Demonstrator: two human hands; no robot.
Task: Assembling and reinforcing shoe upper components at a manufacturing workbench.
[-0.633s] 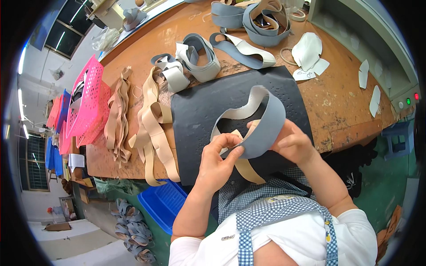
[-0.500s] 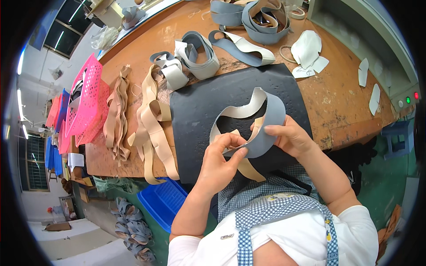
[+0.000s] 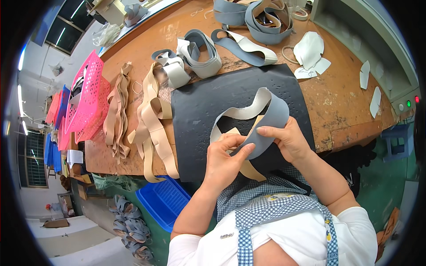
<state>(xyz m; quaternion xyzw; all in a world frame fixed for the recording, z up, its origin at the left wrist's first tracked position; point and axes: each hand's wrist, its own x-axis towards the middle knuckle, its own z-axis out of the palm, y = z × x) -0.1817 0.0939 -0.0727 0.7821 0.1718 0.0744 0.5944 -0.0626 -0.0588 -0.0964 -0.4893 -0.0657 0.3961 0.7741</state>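
Near: the left hand (image 3: pixel 224 162) pinched the grey strip (image 3: pixel 276 108) above the near half of the black mat (image 3: pixel 195 133); the pinch point was partly covered by its own fingers. The right hand (image 3: pixel 290 139) gripped the same strip's right-hand curve, thumb flat on the outer face, other fingers mostly hidden behind. Strip looped upright, smooth grey outside, whitish and matt inside. A tan strip (image 3: pixel 253 171) showed inside the loop and below it, its middle hidden by grey strip and fingers; could not tell whether the two were joined.

Change: 0.6 s earlier the right thumb was off the grey face; now it pressed there. Left pinch much the same.

Mat: dark, sheet-like, pocked with small holes or dents; near edge partly covered by the forearms.

Left of mat: limp beige strips (image 3: pixel 157 131), folded and overlapping, ends tangled.

Beyond mat's far edge: grey-and-white rolls (image 3: pixel 208 60), loosely wound. Farther still, large grey coils (image 3: pixel 266 33); contents too shadowed to identify.
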